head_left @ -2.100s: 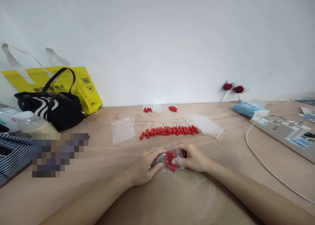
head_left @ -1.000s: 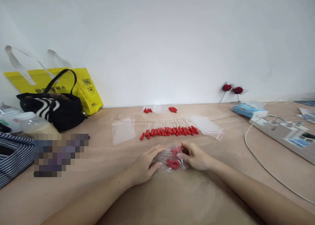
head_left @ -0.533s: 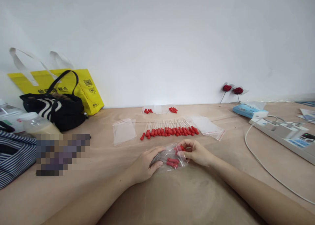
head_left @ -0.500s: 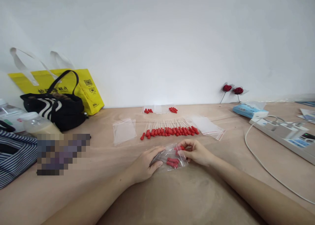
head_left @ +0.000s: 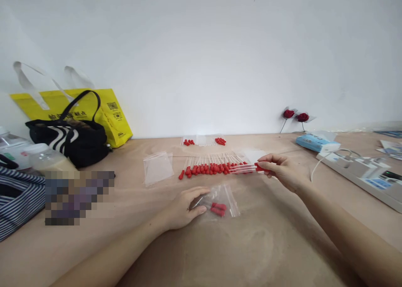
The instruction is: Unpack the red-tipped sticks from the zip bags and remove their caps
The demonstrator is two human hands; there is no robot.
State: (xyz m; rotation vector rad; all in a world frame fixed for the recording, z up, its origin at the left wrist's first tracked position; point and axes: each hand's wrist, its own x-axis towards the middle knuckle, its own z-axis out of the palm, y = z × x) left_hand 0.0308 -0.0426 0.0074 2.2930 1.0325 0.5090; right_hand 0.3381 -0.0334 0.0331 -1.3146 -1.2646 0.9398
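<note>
My left hand [head_left: 185,207] grips the left end of a clear zip bag [head_left: 232,201], thumb low and fingers above. A few red-bulbed droppers [head_left: 218,209] lie inside that bag; their stems are partly under my fingers. My right hand [head_left: 281,167], raised to the right, pinches several droppers [head_left: 243,168] by their red bulbs, thin pale stems pointing left. Behind these stems runs a row of more red-bulbed droppers [head_left: 204,168] on the table, bulbs toward me. A stack of flat clear bags [head_left: 254,155] lies partly hidden behind my right hand.
Left of the row are further clear bags [head_left: 158,168]. Bagged droppers [head_left: 202,140] lie by the wall. A yellow bag [head_left: 121,119], black bag [head_left: 84,144] and bottle [head_left: 50,159] stand left. A tissue pack [head_left: 317,142] and power strip [head_left: 364,174] with cable sit right.
My right hand has moved from the zip bag's mouth up and to the right, drawing several droppers out with it. My left hand stays on the bag.
</note>
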